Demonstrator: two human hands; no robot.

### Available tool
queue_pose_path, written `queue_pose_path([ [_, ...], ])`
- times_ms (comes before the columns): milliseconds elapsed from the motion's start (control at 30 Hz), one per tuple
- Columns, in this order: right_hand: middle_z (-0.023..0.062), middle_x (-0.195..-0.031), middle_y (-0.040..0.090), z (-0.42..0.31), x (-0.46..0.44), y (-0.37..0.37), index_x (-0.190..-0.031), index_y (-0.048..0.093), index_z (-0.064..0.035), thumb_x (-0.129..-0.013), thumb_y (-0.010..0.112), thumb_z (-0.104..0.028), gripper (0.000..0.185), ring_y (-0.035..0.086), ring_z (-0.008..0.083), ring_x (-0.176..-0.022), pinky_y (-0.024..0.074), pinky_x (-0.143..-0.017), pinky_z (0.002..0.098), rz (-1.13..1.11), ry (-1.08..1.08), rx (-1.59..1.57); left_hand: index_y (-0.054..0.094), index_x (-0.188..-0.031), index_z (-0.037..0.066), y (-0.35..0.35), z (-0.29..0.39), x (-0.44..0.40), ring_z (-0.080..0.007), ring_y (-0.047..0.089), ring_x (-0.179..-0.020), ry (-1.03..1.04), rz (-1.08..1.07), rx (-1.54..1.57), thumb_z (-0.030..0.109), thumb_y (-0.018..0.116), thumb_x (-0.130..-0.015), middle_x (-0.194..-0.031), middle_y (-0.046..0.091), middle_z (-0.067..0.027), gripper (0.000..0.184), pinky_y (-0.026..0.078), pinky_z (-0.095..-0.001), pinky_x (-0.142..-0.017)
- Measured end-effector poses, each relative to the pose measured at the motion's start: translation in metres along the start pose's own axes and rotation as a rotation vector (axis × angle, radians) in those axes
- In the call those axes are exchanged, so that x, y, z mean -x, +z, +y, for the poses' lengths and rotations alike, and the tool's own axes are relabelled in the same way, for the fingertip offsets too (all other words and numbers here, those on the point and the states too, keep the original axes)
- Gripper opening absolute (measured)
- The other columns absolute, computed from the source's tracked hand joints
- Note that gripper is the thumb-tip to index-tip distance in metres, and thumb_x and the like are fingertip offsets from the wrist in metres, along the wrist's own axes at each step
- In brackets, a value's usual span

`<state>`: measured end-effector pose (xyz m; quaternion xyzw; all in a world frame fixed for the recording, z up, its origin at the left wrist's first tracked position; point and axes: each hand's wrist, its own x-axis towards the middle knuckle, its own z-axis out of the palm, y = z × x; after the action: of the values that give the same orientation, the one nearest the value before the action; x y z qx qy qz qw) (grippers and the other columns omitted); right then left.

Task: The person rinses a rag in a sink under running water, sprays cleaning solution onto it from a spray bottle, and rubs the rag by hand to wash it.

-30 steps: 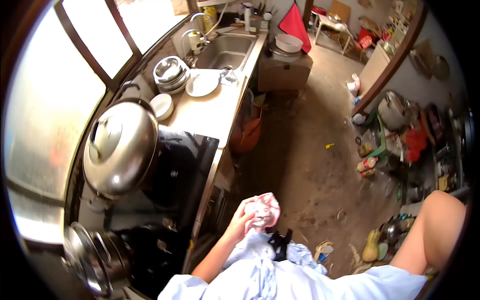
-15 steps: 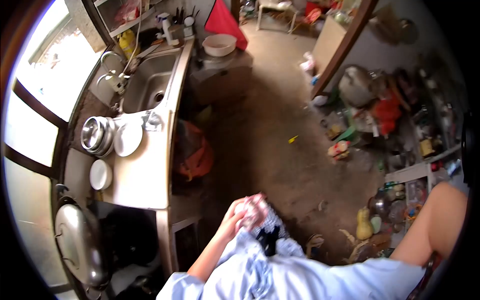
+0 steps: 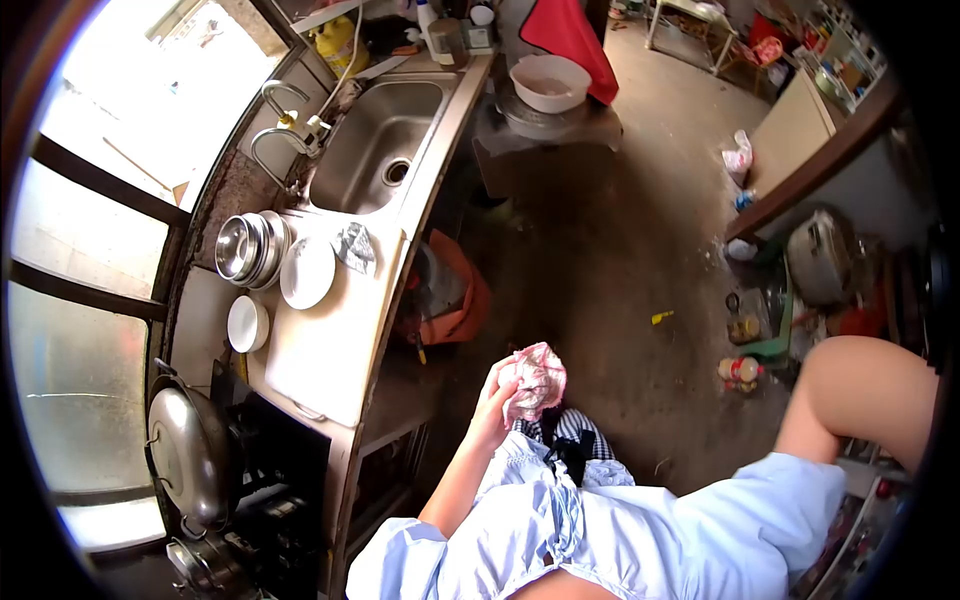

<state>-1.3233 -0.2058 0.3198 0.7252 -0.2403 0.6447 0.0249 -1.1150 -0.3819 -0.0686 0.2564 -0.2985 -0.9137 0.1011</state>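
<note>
The person's left hand (image 3: 492, 400) clamps a crumpled pink-and-white cloth (image 3: 541, 380), which bulges forward and rightward from the grip, no long axis evident, right of the countertop (image 3: 320, 365); the right hand is out of frame, its grip unknown.

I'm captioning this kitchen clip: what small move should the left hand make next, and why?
Perhaps carry the pink-and-white cloth toward the sink, ahead and to the left: the left hand grips it, bunched, out over the floor, and the sink lies uncovered.
</note>
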Motion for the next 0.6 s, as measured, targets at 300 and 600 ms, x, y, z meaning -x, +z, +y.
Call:
queue_pose_path([
  [300,0.0073,-0.089,0.050,0.316,0.179,0.038,-0.095,0.048,-0.0030,-0.079,0.043,-0.016,0.021,0.047,0.0113,-0.075,0.0365,-0.067,0.0219,0.218,0.822,0.123,0.034,-0.115,0.007,-0.018,0.092,-0.143,-0.0206,0.053,-0.090,0.256,0.048,0.114,0.014,0.047,-0.081,-0.105,0.046,-0.0123,0.037,0.050,-0.0299,-0.065],
  [600,0.0081,-0.095,0.055,0.430,0.291,0.079,-0.106,0.045,-0.0033,-0.081,0.049,-0.013,0.027,0.052,0.0128,-0.086,0.0404,-0.075,0.0253,-0.065,1.389,-0.188,0.036,-0.114,0.006,-0.041,0.175,-0.208,-0.0208,0.053,-0.091,0.412,0.300,0.341,0.017,0.042,-0.084,-0.105,0.050,-0.0101,0.033,0.049,-0.0321,-0.068],
])
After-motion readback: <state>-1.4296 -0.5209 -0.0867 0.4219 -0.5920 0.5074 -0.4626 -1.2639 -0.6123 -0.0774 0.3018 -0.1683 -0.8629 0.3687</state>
